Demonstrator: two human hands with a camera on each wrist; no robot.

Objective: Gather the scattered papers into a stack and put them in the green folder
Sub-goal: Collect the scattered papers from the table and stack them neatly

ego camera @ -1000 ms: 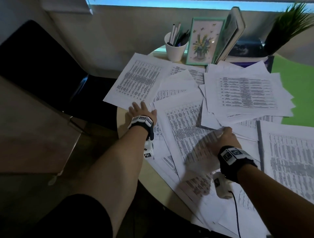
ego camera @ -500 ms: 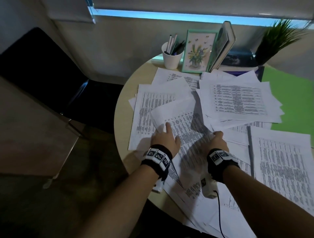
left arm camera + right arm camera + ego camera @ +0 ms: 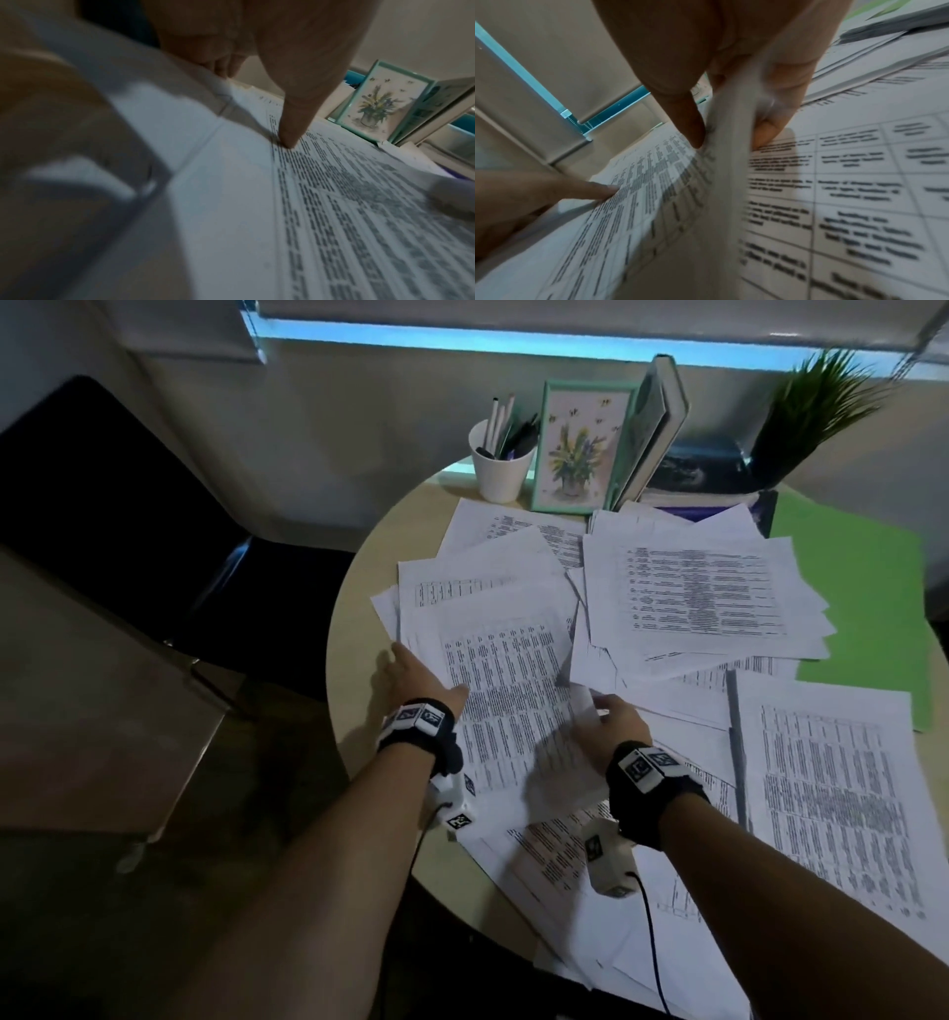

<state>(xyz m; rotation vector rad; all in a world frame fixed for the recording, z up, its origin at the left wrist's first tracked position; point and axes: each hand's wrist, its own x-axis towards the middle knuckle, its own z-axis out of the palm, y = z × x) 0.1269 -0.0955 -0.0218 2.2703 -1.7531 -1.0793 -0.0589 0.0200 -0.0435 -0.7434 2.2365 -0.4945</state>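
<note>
Printed papers lie scattered and overlapping over the round table (image 3: 349, 629). In front of me lies one sheet of paper (image 3: 503, 690) with dense text. My left hand (image 3: 426, 677) holds its left edge: in the left wrist view the thumb (image 3: 290, 138) presses on top while the fingers go under. My right hand (image 3: 601, 711) pinches the sheet's lifted right edge between thumb (image 3: 695, 136) and fingers (image 3: 770, 130). The green folder (image 3: 862, 608) lies flat at the far right, partly under a loose pile of papers (image 3: 703, 598).
At the back of the table stand a white pen cup (image 3: 500, 464), a framed flower picture (image 3: 580, 449), a leaning book (image 3: 657, 418) and a potted plant (image 3: 816, 413). A black chair (image 3: 128, 516) is left of the table. More sheets (image 3: 842, 803) cover the near right.
My left hand has slid a sheet from the table's far left edge in toward the middle. It now holds the left edge of the front sheet; my right hand stays on the right edge.
</note>
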